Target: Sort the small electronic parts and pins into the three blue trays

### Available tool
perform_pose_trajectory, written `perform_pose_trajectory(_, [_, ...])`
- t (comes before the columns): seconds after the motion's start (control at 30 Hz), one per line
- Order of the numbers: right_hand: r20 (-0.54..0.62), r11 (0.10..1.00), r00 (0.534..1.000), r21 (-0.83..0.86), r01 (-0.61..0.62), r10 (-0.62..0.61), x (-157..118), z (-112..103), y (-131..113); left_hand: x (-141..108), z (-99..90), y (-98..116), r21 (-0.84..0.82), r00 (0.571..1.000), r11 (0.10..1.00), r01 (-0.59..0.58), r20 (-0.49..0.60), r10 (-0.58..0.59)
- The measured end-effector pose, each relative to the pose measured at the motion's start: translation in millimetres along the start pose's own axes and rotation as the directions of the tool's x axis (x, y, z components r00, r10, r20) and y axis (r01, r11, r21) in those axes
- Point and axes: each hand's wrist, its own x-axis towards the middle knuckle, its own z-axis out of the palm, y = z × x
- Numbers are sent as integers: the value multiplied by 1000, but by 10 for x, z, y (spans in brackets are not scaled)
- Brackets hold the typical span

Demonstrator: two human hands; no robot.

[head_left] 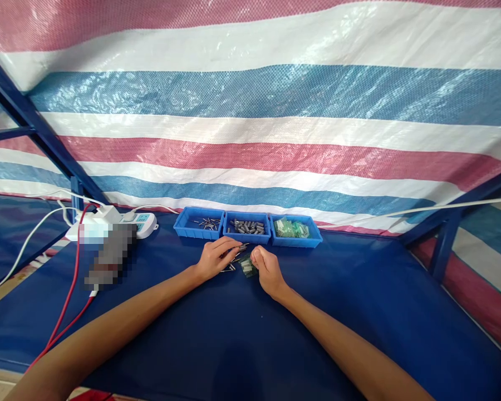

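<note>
My left hand (217, 258) is above the blue table, its fingers bent and drawn together around a slim metal pin (244, 246) near the fingertips. Several more thin metal pins (229, 268) lie loose just under and beside this hand. My right hand (269, 270) is curled into a fist with the thumb on top; whatever is inside its fingers is hidden. Against its left side is a small clear, greenish plastic bag (247, 267) with pale pieces in it. Whether the fist grips this bag I cannot tell.
Behind my hands stand three blue bins in a row: one with metal pins (185, 225), one with grey cylinders (250, 228), one with green packets (294, 229). A power strip (148, 225), a blurred dark object (112, 253) and a red cable (70, 295) are at left.
</note>
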Motion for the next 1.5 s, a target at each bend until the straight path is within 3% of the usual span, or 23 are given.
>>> perform_pose_trajectory(0.63, [-8,999,1000,48,-6,6,2,-4,0,-8,5,-5,-12,1000,1000,4,12,-4])
perform_pose_trajectory(0.9, [-66,998,997,51,37,-34,-14,-24,-54,-30,-12,-17,-35,993,994,99,67,-96])
perform_pose_trajectory(1.2, [-104,977,973,30,211,-207,15,-48,-112,-50,-31,-23,-46,979,983,180,107,-174])
perform_pose_trajectory(1.33, [-81,971,969,35,237,-234,6,-46,-100,-44,-39,-15,-29,975,986,162,159,-155])
perform_pose_trajectory(1.5, [-105,985,980,28,173,-169,-20,-23,-29,-27,-42,0,-39,979,992,120,171,-112])
